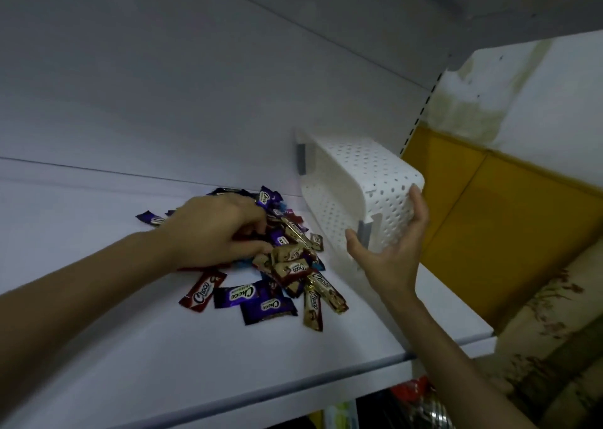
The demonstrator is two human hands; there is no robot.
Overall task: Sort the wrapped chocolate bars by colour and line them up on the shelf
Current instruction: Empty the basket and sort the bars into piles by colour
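Shelf [130, 347]: white, front edge nearest; packaged goods [421, 399] dimly seen beneath its right end.
Chocolate bars [293, 265]: mixed heap of red, purple and gold wrappers, mid-shelf toward the right end, unsorted.
Left hand [212, 229]: on the heap, fingers curled in; grip on any bar cannot be told.
Right hand [388, 252]: thumb and fingers clasping the near end of the basket [365, 180], white, perforated, tipped on its side at the shelf's right edge.
Back panel [163, 86]: plain white.
Wall [505, 233]: yellow below, stained white above.
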